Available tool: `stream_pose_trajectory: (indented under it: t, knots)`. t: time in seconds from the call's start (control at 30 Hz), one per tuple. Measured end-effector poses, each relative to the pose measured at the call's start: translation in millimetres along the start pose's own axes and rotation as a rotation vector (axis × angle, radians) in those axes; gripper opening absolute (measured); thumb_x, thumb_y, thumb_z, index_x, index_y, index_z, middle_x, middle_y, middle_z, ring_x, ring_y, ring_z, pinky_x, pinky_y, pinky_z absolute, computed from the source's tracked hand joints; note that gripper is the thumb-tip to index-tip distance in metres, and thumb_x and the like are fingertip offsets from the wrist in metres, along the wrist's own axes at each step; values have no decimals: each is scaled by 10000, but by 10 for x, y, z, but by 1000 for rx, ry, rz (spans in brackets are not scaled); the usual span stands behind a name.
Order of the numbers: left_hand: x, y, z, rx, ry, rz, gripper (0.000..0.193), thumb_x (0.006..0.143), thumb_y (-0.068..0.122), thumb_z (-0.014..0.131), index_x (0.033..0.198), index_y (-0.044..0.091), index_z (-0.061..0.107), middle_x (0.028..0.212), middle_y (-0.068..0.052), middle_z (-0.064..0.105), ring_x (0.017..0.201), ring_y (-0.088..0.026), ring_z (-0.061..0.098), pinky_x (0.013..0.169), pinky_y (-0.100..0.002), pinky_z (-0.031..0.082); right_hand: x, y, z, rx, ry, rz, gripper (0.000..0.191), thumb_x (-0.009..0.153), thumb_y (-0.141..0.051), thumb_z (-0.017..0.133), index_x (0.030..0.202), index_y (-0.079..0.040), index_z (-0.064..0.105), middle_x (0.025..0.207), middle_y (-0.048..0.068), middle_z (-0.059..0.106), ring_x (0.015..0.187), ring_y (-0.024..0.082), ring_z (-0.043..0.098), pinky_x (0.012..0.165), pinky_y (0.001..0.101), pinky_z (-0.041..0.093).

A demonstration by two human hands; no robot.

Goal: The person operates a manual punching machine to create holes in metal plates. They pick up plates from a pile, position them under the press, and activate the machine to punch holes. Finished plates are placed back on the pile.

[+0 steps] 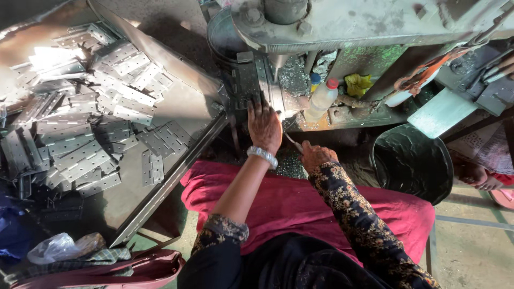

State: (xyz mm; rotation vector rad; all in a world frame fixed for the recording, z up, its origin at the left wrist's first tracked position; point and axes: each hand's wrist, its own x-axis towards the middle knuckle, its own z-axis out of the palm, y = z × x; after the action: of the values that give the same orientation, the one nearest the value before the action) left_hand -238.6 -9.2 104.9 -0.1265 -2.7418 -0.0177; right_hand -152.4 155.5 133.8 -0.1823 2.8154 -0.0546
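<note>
My left hand [264, 124], with a silver bangle at the wrist, lies palm down on a dark metal piece [247, 83] set in the bed of a grey press machine [342, 24]. My right hand [316, 157] is closed around a thin metal rod [292, 140] that points up toward the machine's die. A pile of several flat metal hinges [80, 118] covers a steel tray [176, 101] to my left. A red cloth [300, 203] lies over my lap.
A white plastic bottle with a red cap [322, 99] and a yellow rag [357, 84] sit by the machine's base. A black bucket [411, 163] stands at the right. Another person's foot [476, 176] shows at the far right. A plastic bag [61, 247] lies lower left.
</note>
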Motion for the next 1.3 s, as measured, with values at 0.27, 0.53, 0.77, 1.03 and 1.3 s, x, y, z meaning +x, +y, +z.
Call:
stream_pose_trajectory:
  t: [0.27, 0.53, 0.77, 1.03, 1.3]
  knots:
    - [180, -53, -257, 31, -63, -6, 467, 1046, 302, 440, 1320, -12, 652, 1587, -149, 428, 1496, -330, 350, 1269, -511, 54, -26, 141, 787, 312, -82, 175, 517, 964, -608, 565, 1187, -143, 599, 1080, 154, 731, 986, 327, 730, 865, 480, 586]
    - [313, -75, -179, -37, -163, -34, 412, 1083, 289, 418, 1263, 26, 680, 1654, -133, 369, 1528, -313, 287, 1288, -512, 51, 315, 289, 605, 247, -72, 108, 551, 988, -622, 502, 1118, -96, 604, 1027, 160, 743, 960, 316, 758, 876, 473, 587]
    - [227, -69, -92, -62, -95, -8, 474, 980, 235, 453, 1382, 32, 603, 1633, -124, 367, 1516, -304, 263, 1255, -553, 45, 15, 185, 781, 350, -13, 122, 542, 940, -611, 598, 1092, -94, 656, 1021, 195, 733, 971, 368, 715, 830, 498, 571]
    - [482, -89, -86, 73, -157, -40, 488, 1017, 285, 416, 1414, 48, 572, 1646, -89, 335, 1549, -332, 181, 1247, -568, -5, 229, 286, 604, 286, -97, 128, 560, 963, -620, 549, 1141, -95, 630, 1011, 184, 742, 970, 346, 738, 841, 490, 573]
    - [537, -155, -143, 17, -312, -76, 435, 1078, 260, 408, 1431, 84, 592, 1653, -41, 363, 1572, -327, 212, 1281, -576, -33, 175, 246, 854, 349, -53, 135, 541, 901, -596, 588, 1136, -111, 628, 1054, 174, 707, 1014, 363, 685, 834, 515, 535]
